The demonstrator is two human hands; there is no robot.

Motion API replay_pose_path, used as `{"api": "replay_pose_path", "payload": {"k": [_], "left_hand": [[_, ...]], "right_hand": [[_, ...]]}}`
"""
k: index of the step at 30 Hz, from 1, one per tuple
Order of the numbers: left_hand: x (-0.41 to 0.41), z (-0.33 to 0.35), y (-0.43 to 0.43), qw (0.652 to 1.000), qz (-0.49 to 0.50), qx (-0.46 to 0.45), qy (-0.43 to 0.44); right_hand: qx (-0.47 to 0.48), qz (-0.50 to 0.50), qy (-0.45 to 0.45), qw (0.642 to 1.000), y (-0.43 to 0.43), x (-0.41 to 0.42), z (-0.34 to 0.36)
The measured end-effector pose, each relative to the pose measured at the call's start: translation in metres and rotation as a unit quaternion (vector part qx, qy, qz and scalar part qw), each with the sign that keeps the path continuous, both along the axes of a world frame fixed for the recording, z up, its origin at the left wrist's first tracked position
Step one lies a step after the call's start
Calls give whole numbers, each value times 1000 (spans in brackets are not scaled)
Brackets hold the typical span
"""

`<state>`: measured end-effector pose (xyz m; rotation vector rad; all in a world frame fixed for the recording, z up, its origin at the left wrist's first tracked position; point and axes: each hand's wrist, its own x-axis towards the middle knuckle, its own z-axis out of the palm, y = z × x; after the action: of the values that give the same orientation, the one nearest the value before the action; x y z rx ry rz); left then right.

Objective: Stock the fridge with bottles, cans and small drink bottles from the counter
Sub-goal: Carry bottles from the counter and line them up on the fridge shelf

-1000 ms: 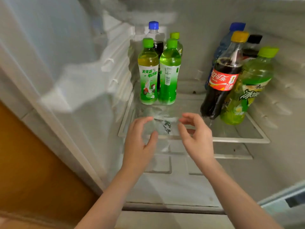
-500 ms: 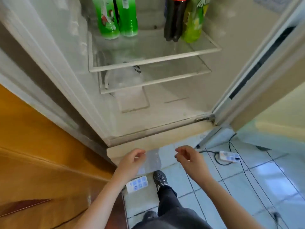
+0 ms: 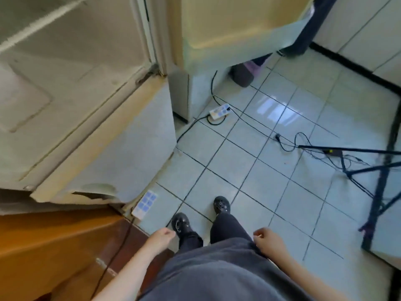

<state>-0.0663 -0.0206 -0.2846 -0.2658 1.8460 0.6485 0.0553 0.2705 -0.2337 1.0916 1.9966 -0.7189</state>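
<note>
The open fridge [image 3: 71,88] fills the upper left, and only its bare floor and bottom sill show. Its door [image 3: 234,29] stands open at the top centre. No bottles or cans are in view. My left hand [image 3: 161,236] hangs low beside my left leg with fingers loosely curled, holding nothing. My right hand [image 3: 268,240] hangs by my right hip, fingers loosely curled, also holding nothing.
A white power strip [image 3: 219,110] with black cables lies on the tiled floor near the fridge. A second strip [image 3: 145,204] lies by the wooden cabinet [image 3: 54,246]. A black tripod [image 3: 368,170] stands at right. My feet in black shoes [image 3: 221,205] stand on the tiles.
My view has swung down and to the right, away from the fridge shelves and bottles, to the floor. Both hands have dropped from in front of the fridge to my sides.
</note>
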Motion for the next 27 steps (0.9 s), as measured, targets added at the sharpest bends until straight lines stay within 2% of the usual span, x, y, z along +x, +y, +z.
{"api": "replay_pose_path", "payload": {"k": [4, 10, 17, 22, 27], "left_hand": [[-9, -9, 38, 999, -32, -6, 32], [0, 11, 133, 974, -211, -18, 81], [81, 20, 273, 951, -290, -27, 106], [175, 15, 379, 892, -443, -16, 89], [250, 29, 467, 834, -546, 3, 79]], "right_hand": [[-17, -55, 13, 998, 14, 36, 2], [-54, -167, 56, 983, 51, 103, 6], [-73, -258, 25, 963, 150, 242, -2], [-44, -330, 32, 942, 229, 351, -14], [-30, -421, 27, 906, 269, 444, -6]]}}
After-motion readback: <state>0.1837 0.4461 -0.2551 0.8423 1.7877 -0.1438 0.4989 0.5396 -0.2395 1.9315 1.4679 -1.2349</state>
